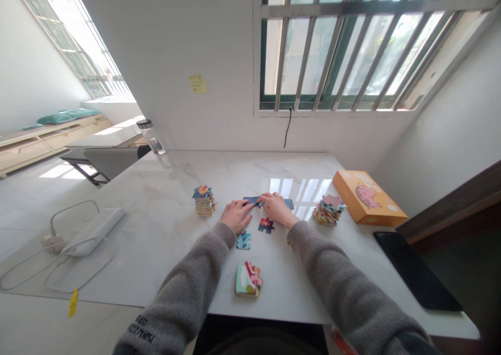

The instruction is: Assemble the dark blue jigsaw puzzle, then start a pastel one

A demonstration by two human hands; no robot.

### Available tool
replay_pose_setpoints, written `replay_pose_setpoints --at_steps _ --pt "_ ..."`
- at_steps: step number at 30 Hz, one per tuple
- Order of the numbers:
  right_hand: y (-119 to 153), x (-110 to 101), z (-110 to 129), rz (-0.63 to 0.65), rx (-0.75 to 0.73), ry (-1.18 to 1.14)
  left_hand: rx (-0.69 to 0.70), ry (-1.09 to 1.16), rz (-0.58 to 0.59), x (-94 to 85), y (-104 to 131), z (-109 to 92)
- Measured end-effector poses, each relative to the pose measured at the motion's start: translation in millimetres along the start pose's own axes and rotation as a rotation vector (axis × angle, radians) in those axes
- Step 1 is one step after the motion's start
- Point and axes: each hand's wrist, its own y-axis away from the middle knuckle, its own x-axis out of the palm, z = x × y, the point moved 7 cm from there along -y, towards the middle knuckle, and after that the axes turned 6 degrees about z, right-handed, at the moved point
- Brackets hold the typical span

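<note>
A row of dark blue jigsaw pieces (pixel 252 200) lies on the table, partly hidden by my hands. My left hand (pixel 236 215) rests at the row's left end, fingers stretched out and fingertips touching it. Over its middle, my right hand (pixel 277 209) has bent fingers pressed on a puzzle piece; the thumb is mostly hidden. The row's right end (pixel 288 203) shows beyond that hand. Just below lies a loose blue piece with a red figure (pixel 266 225). A teal patterned piece (pixel 243 240) sits near my left wrist. Another small piece (pixel 290 246) is mostly covered by my right sleeve.
Stacks of pieces stand at left (pixel 204 202), right (pixel 327 210) and front (pixel 248 281). An orange box (pixel 368 197) and black tablet-like device (pixel 417 270) lie at right. A power strip (pixel 94 232) with cables is at left; a bottle (pixel 152 137) stands at the far left corner.
</note>
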Motion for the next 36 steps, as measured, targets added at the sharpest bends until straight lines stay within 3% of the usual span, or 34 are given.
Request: replay_pose_setpoints --at_steps 8,17,26,36 --pt "2.4 -1.2 13.5 -0.047 -0.05 0.15 -0.007 0.008 -0.005 2.0 -0.3 1.7" --pt "-0.3 5.3 13.2 -0.017 -0.151 0.047 -0.002 0.042 0.02 -0.9 -1.3 2.5" --pt "7.5 5.8 19.1 -0.007 -0.158 0.067 0.021 0.074 -0.013 -0.7 -1.2 3.9" --pt "57.7 0.9 8.4 -0.06 -0.064 0.1 0.011 0.051 0.023 -2.2 1.5 1.4"
